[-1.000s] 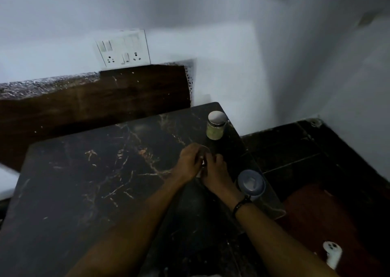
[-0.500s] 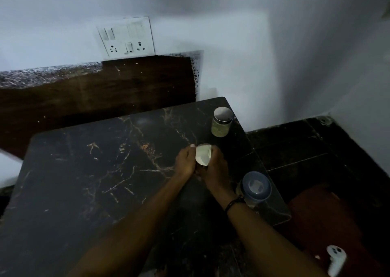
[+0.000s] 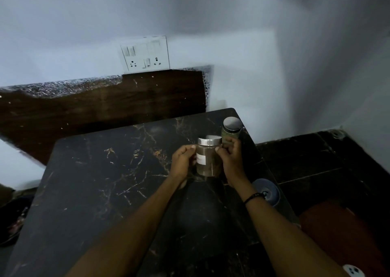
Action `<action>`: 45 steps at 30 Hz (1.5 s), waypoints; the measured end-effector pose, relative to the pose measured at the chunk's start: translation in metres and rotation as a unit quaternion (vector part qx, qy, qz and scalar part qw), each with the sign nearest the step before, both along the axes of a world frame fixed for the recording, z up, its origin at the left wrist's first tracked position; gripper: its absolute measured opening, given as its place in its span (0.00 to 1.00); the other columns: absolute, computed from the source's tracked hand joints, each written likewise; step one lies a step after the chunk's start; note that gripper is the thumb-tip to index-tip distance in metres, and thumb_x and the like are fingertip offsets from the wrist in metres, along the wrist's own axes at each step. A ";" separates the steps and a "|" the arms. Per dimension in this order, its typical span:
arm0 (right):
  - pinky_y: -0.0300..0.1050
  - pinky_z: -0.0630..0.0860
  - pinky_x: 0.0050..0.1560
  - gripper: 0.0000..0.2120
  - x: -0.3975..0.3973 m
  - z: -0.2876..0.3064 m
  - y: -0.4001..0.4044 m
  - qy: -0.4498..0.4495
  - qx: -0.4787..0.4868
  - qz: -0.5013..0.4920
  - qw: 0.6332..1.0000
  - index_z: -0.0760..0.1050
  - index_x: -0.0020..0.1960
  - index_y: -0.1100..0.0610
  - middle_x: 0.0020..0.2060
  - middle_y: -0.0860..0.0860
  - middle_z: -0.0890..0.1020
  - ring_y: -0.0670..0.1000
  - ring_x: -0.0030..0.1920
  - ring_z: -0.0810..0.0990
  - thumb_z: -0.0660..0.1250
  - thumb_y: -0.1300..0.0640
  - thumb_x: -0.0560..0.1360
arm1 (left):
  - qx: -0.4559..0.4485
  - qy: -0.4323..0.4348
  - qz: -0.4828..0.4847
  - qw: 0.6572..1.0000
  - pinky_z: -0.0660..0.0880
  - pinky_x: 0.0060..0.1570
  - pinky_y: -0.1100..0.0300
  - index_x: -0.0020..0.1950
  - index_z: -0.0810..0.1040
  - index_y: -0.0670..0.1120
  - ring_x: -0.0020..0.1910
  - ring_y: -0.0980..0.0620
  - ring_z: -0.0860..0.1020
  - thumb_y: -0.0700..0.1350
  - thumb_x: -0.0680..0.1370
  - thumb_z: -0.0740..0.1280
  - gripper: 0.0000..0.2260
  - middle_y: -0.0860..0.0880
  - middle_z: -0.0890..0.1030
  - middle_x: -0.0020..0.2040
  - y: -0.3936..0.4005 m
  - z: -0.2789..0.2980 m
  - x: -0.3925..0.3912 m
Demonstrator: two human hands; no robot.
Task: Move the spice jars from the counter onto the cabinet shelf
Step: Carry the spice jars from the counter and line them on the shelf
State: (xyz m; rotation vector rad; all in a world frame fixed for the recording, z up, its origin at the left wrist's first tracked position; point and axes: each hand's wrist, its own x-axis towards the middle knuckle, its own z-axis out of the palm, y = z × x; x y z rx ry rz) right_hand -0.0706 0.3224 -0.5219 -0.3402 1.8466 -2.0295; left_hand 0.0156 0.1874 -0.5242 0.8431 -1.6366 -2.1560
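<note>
A glass spice jar [image 3: 207, 160] with a silver lid, brown contents and a white label is held upright above the black marble counter [image 3: 105, 181]. My left hand [image 3: 182, 162] grips its left side and my right hand [image 3: 231, 160] grips its right side. A second jar [image 3: 230, 130] with a silver lid and greenish contents stands on the counter near the far right corner, just behind my right hand. A third container with a blue-grey lid [image 3: 268, 192] stands at the counter's right edge, partly hidden by my right wrist. No cabinet shelf is in view.
A white switch and socket plate [image 3: 145, 54] is on the wall above a dark wooden panel [image 3: 105, 105]. Dark floor tiles [image 3: 312, 160] lie to the right of the counter, with a reddish mat [image 3: 341, 234] and a white controller [image 3: 353, 271] at the bottom right.
Both hands have lifted the brown jar off the counter and turned it upright, so its side and label now show. The camera view has tilted up.
</note>
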 end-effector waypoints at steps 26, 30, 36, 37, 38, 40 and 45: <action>0.34 0.78 0.39 0.12 -0.022 0.215 -0.077 0.123 -0.152 0.044 0.980 0.76 0.60 0.56 0.49 0.44 0.86 0.43 0.46 0.84 0.59 0.61 0.80 | -0.028 0.289 0.088 0.953 0.81 0.47 0.56 0.54 0.80 0.43 0.50 0.48 0.83 0.41 0.71 0.75 0.13 0.44 0.84 0.52 -0.056 0.227 -0.026; 0.36 0.78 0.40 0.09 -0.022 0.282 -0.083 0.201 -0.175 0.030 0.963 0.75 0.59 0.56 0.47 0.43 0.84 0.42 0.47 0.83 0.61 0.59 0.80 | -0.114 0.328 0.104 0.932 0.80 0.41 0.61 0.51 0.82 0.47 0.46 0.54 0.85 0.41 0.73 0.75 0.08 0.50 0.87 0.48 -0.069 0.298 -0.027; 0.43 0.79 0.43 0.07 -0.034 0.376 -0.101 0.269 -0.202 0.003 0.942 0.74 0.57 0.57 0.44 0.45 0.83 0.44 0.44 0.82 0.62 0.57 0.80 | -0.188 0.377 0.123 0.899 0.78 0.40 0.66 0.55 0.82 0.44 0.44 0.57 0.84 0.44 0.74 0.75 0.11 0.50 0.87 0.47 -0.081 0.397 -0.034; 0.41 0.79 0.42 0.07 -0.037 0.389 -0.104 0.275 -0.207 0.000 0.939 0.74 0.56 0.56 0.43 0.44 0.83 0.43 0.44 0.82 0.62 0.57 0.80 | -0.192 0.380 0.125 0.896 0.78 0.39 0.66 0.55 0.82 0.44 0.44 0.57 0.84 0.44 0.74 0.75 0.11 0.50 0.87 0.47 -0.081 0.409 -0.037; 0.39 0.79 0.41 0.06 -0.040 0.400 -0.107 0.280 -0.212 -0.004 0.936 0.75 0.56 0.55 0.43 0.44 0.83 0.42 0.43 0.82 0.62 0.56 0.80 | -0.195 0.384 0.127 0.893 0.79 0.40 0.66 0.55 0.82 0.44 0.44 0.57 0.84 0.44 0.74 0.75 0.12 0.49 0.87 0.48 -0.082 0.420 -0.039; 0.35 0.77 0.38 0.07 -0.046 0.421 -0.113 0.296 -0.210 -0.012 0.932 0.75 0.56 0.54 0.44 0.45 0.83 0.38 0.42 0.82 0.62 0.54 0.80 | -0.202 0.391 0.134 0.888 0.80 0.42 0.64 0.55 0.82 0.44 0.46 0.55 0.84 0.45 0.74 0.75 0.12 0.47 0.86 0.49 -0.084 0.440 -0.046; 0.39 0.76 0.42 0.06 -0.064 0.461 -0.125 0.321 -0.190 -0.017 0.928 0.75 0.54 0.51 0.49 0.49 0.82 0.45 0.47 0.81 0.61 0.52 0.80 | -0.228 0.399 0.175 0.871 0.80 0.41 0.64 0.51 0.83 0.47 0.44 0.57 0.84 0.47 0.72 0.76 0.10 0.51 0.86 0.45 -0.091 0.476 -0.068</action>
